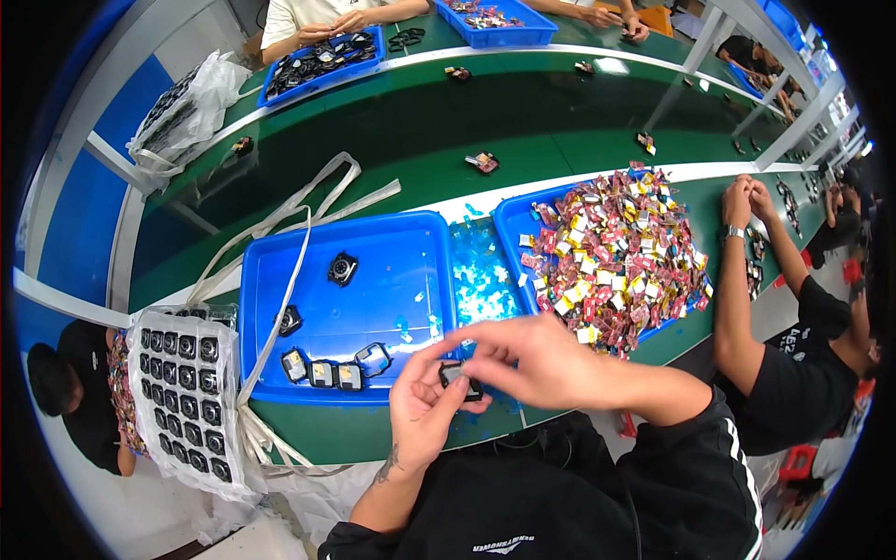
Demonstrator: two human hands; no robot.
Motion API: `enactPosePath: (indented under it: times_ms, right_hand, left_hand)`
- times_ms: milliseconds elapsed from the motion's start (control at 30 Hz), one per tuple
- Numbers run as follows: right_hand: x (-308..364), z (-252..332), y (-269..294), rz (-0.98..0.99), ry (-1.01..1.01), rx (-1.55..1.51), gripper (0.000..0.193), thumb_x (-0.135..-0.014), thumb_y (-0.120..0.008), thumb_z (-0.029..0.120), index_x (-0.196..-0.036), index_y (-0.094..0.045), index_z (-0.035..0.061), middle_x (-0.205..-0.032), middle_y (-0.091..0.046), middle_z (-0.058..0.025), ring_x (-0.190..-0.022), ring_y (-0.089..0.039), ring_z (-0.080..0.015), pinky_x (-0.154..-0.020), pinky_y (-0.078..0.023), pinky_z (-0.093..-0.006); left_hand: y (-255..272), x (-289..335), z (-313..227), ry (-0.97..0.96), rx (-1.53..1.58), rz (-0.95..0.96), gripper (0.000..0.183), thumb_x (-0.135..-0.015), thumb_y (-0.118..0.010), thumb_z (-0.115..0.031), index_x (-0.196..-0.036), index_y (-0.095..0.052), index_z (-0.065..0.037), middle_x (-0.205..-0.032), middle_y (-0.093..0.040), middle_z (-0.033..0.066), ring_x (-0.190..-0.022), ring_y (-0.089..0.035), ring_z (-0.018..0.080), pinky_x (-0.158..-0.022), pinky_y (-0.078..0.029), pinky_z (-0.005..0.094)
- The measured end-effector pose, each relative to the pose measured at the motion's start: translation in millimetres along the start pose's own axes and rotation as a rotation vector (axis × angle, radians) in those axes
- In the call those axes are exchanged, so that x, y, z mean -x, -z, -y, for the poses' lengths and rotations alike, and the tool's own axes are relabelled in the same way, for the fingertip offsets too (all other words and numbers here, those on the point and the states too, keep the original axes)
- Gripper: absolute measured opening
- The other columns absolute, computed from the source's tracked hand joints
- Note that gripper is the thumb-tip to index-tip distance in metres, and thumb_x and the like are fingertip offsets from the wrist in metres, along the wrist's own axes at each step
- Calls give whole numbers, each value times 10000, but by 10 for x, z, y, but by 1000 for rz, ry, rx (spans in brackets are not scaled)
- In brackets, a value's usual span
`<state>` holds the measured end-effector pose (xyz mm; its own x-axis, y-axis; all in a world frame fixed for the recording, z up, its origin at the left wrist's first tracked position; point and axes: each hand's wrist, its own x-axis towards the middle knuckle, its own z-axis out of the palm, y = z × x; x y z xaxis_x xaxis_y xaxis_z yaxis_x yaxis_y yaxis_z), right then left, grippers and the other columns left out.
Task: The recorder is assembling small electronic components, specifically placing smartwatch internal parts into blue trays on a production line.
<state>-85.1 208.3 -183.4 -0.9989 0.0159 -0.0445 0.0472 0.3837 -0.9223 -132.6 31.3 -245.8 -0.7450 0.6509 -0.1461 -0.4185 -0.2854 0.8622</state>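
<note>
Just right of the left blue tray (439, 280), near the table's front edge, my left hand (420, 411) is closed around a small black watch case (457, 375). My right hand (541, 359) bends over the same case from the right, thumb and fingers pinched at its upper side and partly hiding it. Inside that tray lie several more watch cases, one black round-faced case (343, 269) toward the back and a row of grey-faced ones (322, 374) along the front. What the right fingertips grip is hard to make out in detail.
A second blue tray (511, 233) is heaped with small pink, white and yellow parts (616, 261). Blue film scraps (481, 271) lie between the trays. At left hangs a plastic-wrapped sheet of watch cases (187, 392) beside white straps (308, 196). A co-worker's arms (747, 271) are at right; others sit across.
</note>
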Motion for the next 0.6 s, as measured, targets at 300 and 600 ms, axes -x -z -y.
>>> enactPosePath:
  times_ms: [300, 600]
  right_hand:
    - [-820, -932, 969, -214, -87, 1370, 209, -739, -770, 244, -770, -695, 51, -770, -675, -136, -740, -690, -329, -646, -562, -425]
    - [-840, -924, 866, -250, -13, 1257, 117, -762, -712, 113, -806, -651, 23, -788, -665, -183, -767, -675, -355, -679, -546, -454]
  left_hand:
    - [20, 124, 6, 86, 219, -42, 281, -985, -508, -43, -1252, -500, 40, -1175, -636, 207, -1006, -679, 294, -841, -585, 364]
    - [100, 248, -40, 73, 229, -52, 376, -990, -489, -52, -1357, -433, 10, -1254, -595, 199, -1106, -641, 295, -926, -538, 379]
